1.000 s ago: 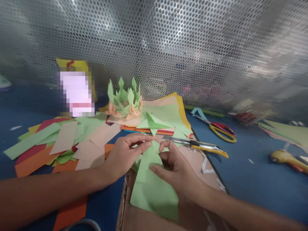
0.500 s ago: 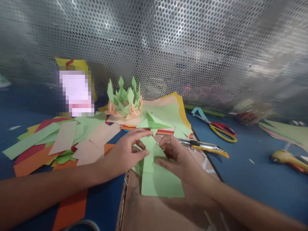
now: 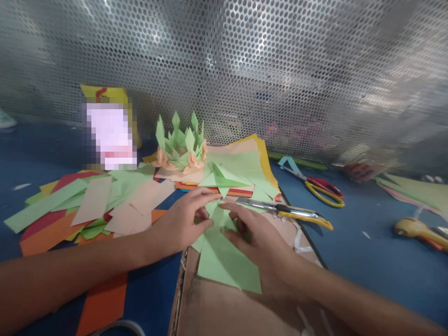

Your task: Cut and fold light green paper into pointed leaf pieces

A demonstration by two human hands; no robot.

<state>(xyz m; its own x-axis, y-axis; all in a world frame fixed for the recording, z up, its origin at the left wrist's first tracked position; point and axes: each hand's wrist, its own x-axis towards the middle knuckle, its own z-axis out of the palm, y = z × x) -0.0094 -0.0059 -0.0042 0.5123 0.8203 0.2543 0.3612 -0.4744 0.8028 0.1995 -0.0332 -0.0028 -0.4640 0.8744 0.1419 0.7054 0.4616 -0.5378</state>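
Blue surface [image 3: 367, 284], cardboard [image 3: 213, 312] on it. Green sheet [image 3: 226, 263] lies skewed on the cardboard, so I judge its edges want squaring. My left hand [image 3: 180, 226] and right hand [image 3: 264, 235] are half-open, fingertips at its upper part, no pinch visible. Cutter [image 3: 290, 210] lies just beyond.

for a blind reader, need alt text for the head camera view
A left hand and right hand are at light green paper over brown cardboard. Behind stands a green-and-peach folded-paper piece with upright points; cut paper lies left, a cutter knife and scissors right.
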